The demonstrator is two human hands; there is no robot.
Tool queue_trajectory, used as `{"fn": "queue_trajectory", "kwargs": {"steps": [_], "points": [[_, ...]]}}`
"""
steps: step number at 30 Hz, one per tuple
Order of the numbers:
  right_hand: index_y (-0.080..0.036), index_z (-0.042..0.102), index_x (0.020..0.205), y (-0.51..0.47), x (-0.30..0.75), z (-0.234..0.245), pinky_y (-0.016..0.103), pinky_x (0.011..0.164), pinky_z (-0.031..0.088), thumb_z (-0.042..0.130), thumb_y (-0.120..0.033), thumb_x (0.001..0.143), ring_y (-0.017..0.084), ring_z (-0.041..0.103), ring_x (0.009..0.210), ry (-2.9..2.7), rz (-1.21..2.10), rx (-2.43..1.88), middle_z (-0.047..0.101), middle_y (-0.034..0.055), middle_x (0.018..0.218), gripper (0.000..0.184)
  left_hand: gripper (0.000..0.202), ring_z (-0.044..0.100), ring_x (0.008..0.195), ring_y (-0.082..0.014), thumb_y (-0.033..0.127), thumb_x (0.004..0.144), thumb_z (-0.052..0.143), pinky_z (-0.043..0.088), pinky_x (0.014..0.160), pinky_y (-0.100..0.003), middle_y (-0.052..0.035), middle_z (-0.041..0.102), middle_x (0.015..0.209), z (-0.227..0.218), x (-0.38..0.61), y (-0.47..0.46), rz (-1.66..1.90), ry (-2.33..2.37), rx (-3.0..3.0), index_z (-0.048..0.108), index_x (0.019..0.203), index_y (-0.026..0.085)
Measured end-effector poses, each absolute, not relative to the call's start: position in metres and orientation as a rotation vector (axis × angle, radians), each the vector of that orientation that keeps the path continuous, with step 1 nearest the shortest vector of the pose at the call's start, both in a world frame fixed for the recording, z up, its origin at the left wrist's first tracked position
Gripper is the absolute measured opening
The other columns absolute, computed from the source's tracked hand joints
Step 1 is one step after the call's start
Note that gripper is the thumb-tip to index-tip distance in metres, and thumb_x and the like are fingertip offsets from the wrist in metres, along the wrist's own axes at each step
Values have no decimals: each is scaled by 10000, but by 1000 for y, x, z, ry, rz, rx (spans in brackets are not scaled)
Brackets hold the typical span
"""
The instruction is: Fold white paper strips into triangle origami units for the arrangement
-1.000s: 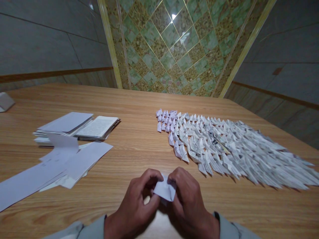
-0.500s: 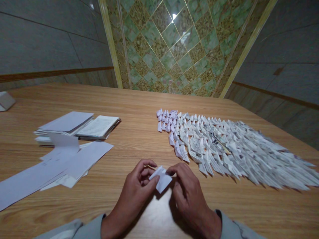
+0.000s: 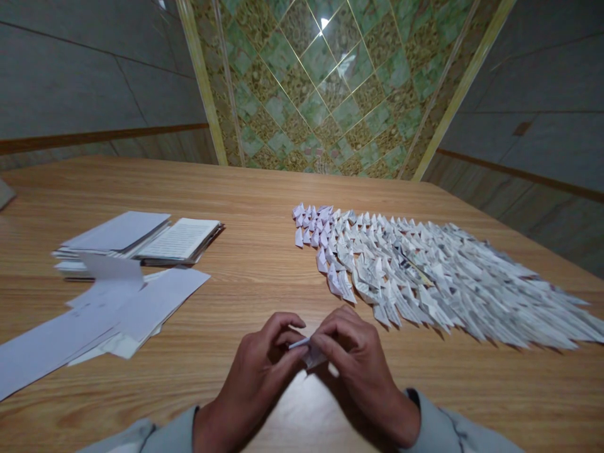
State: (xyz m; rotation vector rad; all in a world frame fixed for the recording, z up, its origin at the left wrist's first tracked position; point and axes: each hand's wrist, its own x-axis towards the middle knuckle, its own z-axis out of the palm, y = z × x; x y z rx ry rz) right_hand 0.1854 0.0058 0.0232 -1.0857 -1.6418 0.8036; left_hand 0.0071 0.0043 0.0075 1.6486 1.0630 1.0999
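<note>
Between my hands is a small folded piece of white paper [image 3: 315, 357], held just above the wooden table [image 3: 264, 251]. My left hand [image 3: 262, 365] pinches its left edge between thumb and fingers. On the other side, the thumb and forefinger of my right hand [image 3: 361, 365] grip it too, and both hands cover much of it. To the right, beyond my right hand, many small folded paper boats [image 3: 406, 264] stand in tight rows. Those at the left end are pale lilac, while the others look printed or greyish white.
At the left lie loose paper strips [image 3: 160, 302], one standing bent upward. Behind them are a stack of blank sheets [image 3: 117, 229] and a stack of printed sheets [image 3: 182, 239]. A pale box corner [image 3: 5, 194] shows at the far left edge. Tiled walls surround the table.
My right hand has closed in on the paper and now pinches it. The paper has tipped from showing its broad face to nearly edge-on. The view has shifted slightly.
</note>
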Motion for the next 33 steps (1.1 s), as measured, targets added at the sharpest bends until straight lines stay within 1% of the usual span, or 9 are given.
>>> {"fn": "queue_trajectory", "kwargs": {"steps": [3,6,11,13,17,19,25,30,33], "points": [[-197,674,680,6,186,25,306,677,411,627,-202,912,180,569,725,-1674,770,-1084,636,3,677,237,137,725,684,-167,273,903,673,523,624,-223,9,772,774,10,8,4,1084,1057,1600,602,1012,230],[-187,682,741,6,186,27,301,650,415,655,-243,885,183,571,725,-1723,802,-1127,646,16,720,157,153,703,682,-160,281,901,680,507,622,-223,11,758,767,11,9,3,1076,1063,1548,594,1015,225],[-179,637,755,7,185,21,285,575,429,656,-373,896,160,543,636,-1457,1144,-1135,617,8,708,241,250,658,711,-161,301,862,706,494,624,-237,-2,728,829,12,11,6,1072,1051,1298,555,1043,218],[-181,617,770,9,185,17,276,583,424,683,-425,878,148,524,638,-1329,1217,-1086,603,-7,701,276,262,637,709,-160,317,809,741,485,618,-237,-10,704,830,11,12,10,1046,1025,1225,581,976,196],[-183,582,756,10,185,14,246,597,407,722,-450,859,125,493,651,-1236,1265,-1051,569,-30,700,319,280,555,615,-132,366,722,791,420,579,-227,-7,640,680,12,14,14,944,1049,1199,608,718,154],[-185,579,780,10,185,14,241,603,412,703,-458,877,126,504,662,-1248,1296,-1029,572,-30,715,316,310,544,597,-130,383,710,805,406,569,-229,-7,631,650,14,15,14,934,1064,1167,600,682,153],[-162,631,836,9,184,17,273,649,434,759,-411,818,161,552,717,-1350,1386,-1052,633,8,772,280,368,580,631,-145,442,724,834,445,610,-249,-11,644,665,14,14,11,975,1005,1110,605,711,154],[-163,657,883,10,182,15,283,694,448,748,-411,844,159,571,728,-1271,1427,-980,660,12,805,267,432,595,649,-144,520,720,834,464,635,-258,-13,666,722,11,14,15,952,908,1019,641,852,157],[-159,654,894,11,183,14,284,722,445,760,-432,837,161,566,763,-1271,1455,-968,657,14,822,299,410,581,674,-143,462,680,868,441,633,-247,-30,682,762,8,13,17,943,977,1109,680,841,135]]}}
